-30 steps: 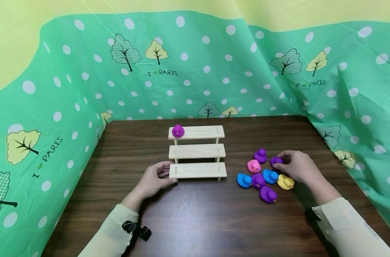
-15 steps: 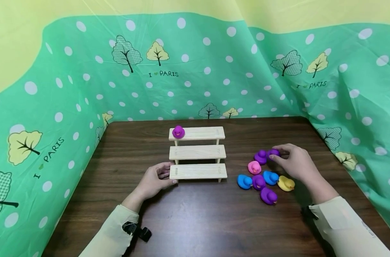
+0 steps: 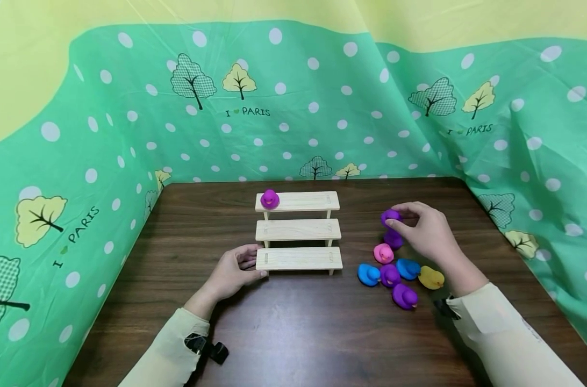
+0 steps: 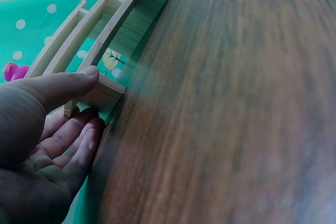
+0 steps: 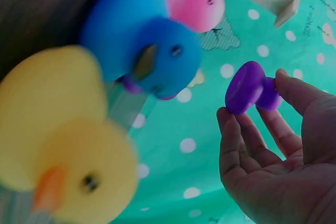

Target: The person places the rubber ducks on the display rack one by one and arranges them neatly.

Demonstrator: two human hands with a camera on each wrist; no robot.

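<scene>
A three-step wooden stand (image 3: 298, 230) is on the table, a purple rubber duck (image 3: 270, 199) at the left end of its top step. My left hand (image 3: 231, 273) grips the left end of the lowest step, thumb at the front edge and fingers by the leg (image 4: 102, 95). Between thumb and fingertips, my right hand (image 3: 429, 231) pinches another purple rubber duck (image 5: 252, 88), lifted off the table. Close below it in the head view are another purple duck (image 3: 393, 239) and a pink duck (image 3: 383, 253).
Nearer to me lie blue ducks (image 3: 369, 274) (image 3: 408, 269), purple ducks (image 3: 389, 275) (image 3: 405, 296) and a yellow duck (image 3: 431, 277), right of the stand. A green dotted cloth (image 3: 284, 140) hangs behind and beside the brown table (image 3: 313, 333).
My right hand has carried its purple duck left and away from me, past the other purple duck. My left hand has stayed at the stand.
</scene>
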